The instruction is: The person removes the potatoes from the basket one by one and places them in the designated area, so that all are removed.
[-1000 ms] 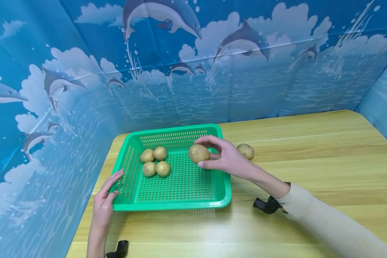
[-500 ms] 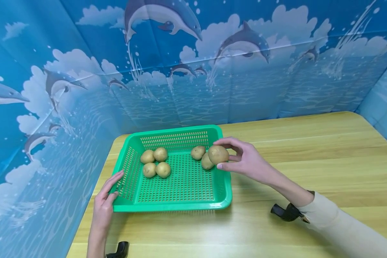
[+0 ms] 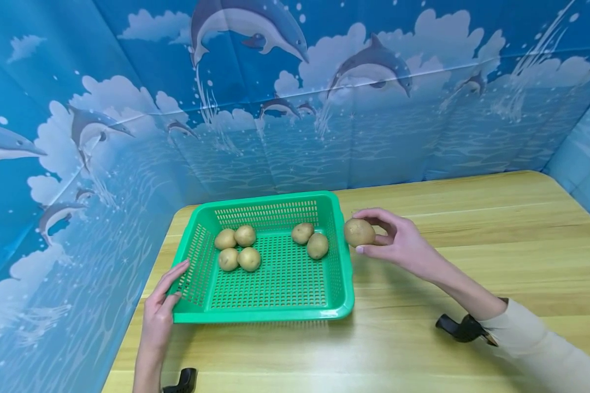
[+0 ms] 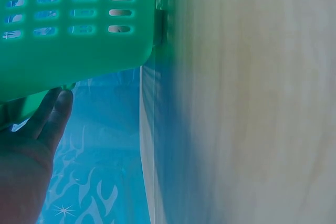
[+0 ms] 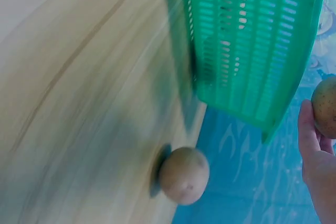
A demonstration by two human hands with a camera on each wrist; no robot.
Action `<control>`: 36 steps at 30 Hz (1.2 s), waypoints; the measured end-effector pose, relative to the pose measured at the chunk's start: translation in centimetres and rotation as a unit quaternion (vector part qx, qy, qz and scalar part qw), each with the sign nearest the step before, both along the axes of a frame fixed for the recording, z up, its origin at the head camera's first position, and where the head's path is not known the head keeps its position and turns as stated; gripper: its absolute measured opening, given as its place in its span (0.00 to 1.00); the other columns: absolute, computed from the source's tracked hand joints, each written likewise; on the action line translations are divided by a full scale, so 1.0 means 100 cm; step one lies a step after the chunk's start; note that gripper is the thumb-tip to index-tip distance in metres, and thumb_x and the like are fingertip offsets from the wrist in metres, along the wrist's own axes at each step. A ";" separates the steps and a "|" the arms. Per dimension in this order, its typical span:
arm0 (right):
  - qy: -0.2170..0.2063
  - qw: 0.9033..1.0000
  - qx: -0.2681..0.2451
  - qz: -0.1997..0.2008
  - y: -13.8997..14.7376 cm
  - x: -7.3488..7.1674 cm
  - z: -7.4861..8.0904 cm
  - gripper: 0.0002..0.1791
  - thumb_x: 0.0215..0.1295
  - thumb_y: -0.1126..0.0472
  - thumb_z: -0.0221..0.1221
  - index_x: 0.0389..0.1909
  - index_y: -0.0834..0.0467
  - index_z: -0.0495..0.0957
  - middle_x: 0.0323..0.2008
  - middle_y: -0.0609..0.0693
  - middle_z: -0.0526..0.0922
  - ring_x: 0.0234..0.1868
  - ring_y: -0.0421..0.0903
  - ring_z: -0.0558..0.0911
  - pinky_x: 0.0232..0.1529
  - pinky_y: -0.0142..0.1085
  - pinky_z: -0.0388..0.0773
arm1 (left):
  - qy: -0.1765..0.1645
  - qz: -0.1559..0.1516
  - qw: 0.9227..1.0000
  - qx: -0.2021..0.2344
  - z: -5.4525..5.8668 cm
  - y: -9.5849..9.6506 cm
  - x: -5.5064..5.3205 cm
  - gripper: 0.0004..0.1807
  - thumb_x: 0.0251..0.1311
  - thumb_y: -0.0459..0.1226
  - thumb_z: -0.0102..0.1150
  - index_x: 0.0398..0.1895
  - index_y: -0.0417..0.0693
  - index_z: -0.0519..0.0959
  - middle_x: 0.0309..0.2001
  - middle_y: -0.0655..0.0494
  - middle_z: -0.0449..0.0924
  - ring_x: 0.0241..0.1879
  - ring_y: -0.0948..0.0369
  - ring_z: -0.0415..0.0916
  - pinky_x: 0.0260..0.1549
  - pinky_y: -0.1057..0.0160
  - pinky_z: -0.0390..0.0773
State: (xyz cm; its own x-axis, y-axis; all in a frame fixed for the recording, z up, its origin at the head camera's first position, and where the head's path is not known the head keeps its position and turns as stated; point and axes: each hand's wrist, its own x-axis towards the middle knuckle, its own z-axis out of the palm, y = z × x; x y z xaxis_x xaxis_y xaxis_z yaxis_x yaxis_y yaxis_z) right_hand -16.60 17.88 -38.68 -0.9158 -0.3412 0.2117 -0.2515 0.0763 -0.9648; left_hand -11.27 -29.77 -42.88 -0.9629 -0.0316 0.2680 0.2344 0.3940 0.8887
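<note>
Beside the green basket (image 3: 281, 279), a potato (image 3: 359, 233) in the right hand's (image 3: 404, 243) grip, left hand (image 3: 160, 303) round the rim (image 3: 260, 315).

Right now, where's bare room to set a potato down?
Green basket: its floor between the four left potatoes and two right potatoes, and along the near rim. Table: the far right, past the right hand. Crowded: just right of the basket, with the held potato and a loose potato.

Blue dolphin-print curtain (image 3: 393, 136) along the back and both sides; yellowish wood-grain table (image 3: 496, 240), rounded at far right
</note>
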 end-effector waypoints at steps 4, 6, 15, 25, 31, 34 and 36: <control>0.007 1.000 0.025 -0.013 0.010 -0.001 -0.003 0.30 0.56 0.66 0.71 0.60 0.56 0.73 0.59 0.52 0.73 0.55 0.51 0.78 0.52 0.38 0.79 | 0.001 0.002 1.000 0.003 -0.001 0.000 0.000 0.33 0.60 0.17 0.39 0.68 0.45 0.72 0.69 0.54 0.67 0.72 0.59 0.55 0.64 0.72 0.56; 0.011 0.999 0.034 -0.018 0.015 -0.002 -0.005 0.30 0.55 0.66 0.71 0.59 0.56 0.73 0.59 0.52 0.73 0.56 0.50 0.77 0.53 0.38 0.78 | 0.003 0.001 1.000 0.003 -0.001 0.000 0.000 0.33 0.60 0.17 0.39 0.68 0.44 0.71 0.69 0.53 0.67 0.72 0.59 0.55 0.64 0.72 0.55; -0.004 0.994 0.084 -0.065 0.036 -0.002 -0.012 0.31 0.51 0.62 0.75 0.57 0.51 0.75 0.57 0.48 0.74 0.54 0.49 0.79 0.48 0.36 0.80 | 0.002 0.001 1.000 0.001 -0.002 -0.001 0.000 0.33 0.60 0.17 0.39 0.68 0.45 0.71 0.69 0.54 0.67 0.72 0.59 0.55 0.64 0.72 0.56; -0.022 0.988 0.127 -0.084 0.053 -0.002 -0.010 0.32 0.52 0.59 0.75 0.58 0.52 0.75 0.57 0.49 0.75 0.48 0.48 0.82 0.42 0.37 0.82 | 0.000 0.007 1.000 0.002 -0.001 -0.001 0.001 0.32 0.61 0.17 0.40 0.67 0.45 0.72 0.69 0.54 0.68 0.72 0.59 0.55 0.65 0.71 0.55; -0.003 0.980 0.171 -0.103 0.064 -0.004 -0.011 0.31 0.53 0.59 0.74 0.58 0.52 0.74 0.56 0.49 0.75 0.47 0.49 0.81 0.40 0.35 0.82 | -0.003 0.009 1.000 -0.001 0.000 -0.001 0.001 0.32 0.62 0.18 0.40 0.68 0.46 0.72 0.69 0.55 0.68 0.72 0.60 0.55 0.64 0.72 0.55; -0.003 0.977 0.183 -0.108 0.068 -0.005 -0.013 0.31 0.53 0.59 0.74 0.58 0.52 0.74 0.57 0.50 0.74 0.48 0.51 0.81 0.40 0.34 0.82 | -0.003 0.007 1.000 0.003 0.000 0.000 0.000 0.32 0.61 0.17 0.40 0.68 0.45 0.72 0.69 0.54 0.68 0.72 0.60 0.55 0.64 0.71 0.55; -0.001 0.976 0.191 -0.105 0.071 -0.005 -0.015 0.31 0.54 0.60 0.73 0.59 0.53 0.73 0.58 0.52 0.73 0.49 0.52 0.81 0.39 0.34 0.82 | -0.004 0.005 1.000 0.005 0.000 0.000 0.000 0.33 0.61 0.17 0.39 0.68 0.45 0.72 0.69 0.54 0.67 0.72 0.60 0.55 0.65 0.71 0.55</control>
